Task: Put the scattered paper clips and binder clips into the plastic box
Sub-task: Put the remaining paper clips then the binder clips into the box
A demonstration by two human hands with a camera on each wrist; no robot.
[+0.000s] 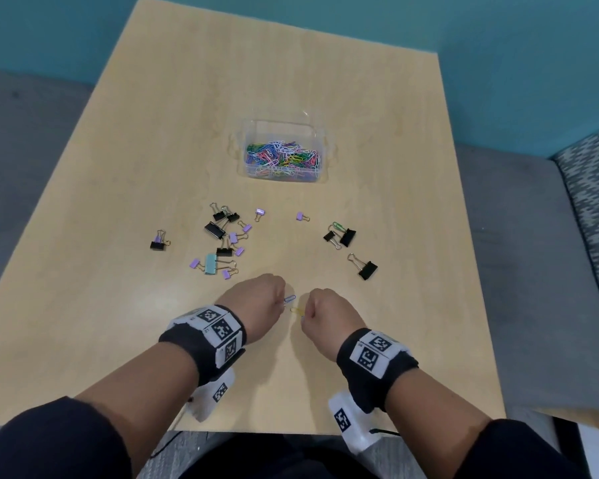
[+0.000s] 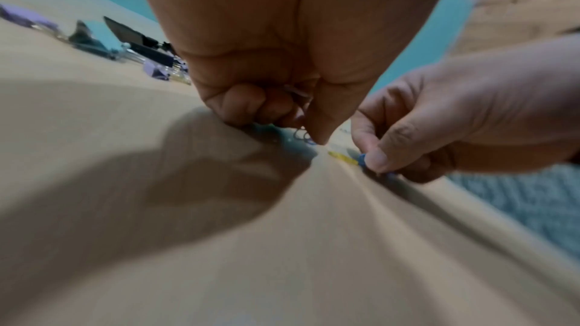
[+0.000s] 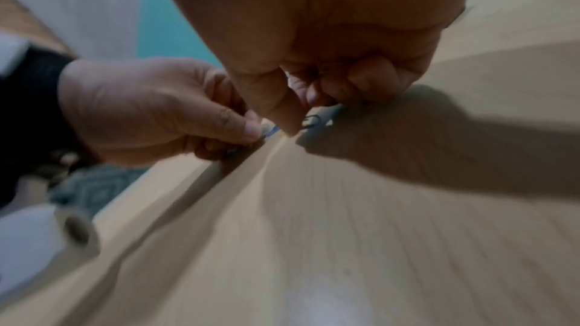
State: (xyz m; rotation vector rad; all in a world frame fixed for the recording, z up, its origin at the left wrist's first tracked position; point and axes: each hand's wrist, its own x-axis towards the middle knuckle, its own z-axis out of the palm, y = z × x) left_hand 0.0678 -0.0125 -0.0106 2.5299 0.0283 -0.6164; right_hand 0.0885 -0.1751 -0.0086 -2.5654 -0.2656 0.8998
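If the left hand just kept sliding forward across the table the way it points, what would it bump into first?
Probably the blue paper clip at the left hand's fingertips. Beyond that the table looks bare until the plastic box, though direction is uncertain.

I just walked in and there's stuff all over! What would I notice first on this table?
First, the clear plastic box in the middle of the table, packed with rainbow paper clips. In front of it black, purple and teal binder clips lie scattered. Nearest, the left hand and right hand meet, pinching at a blue paper clip and a yellow paper clip.
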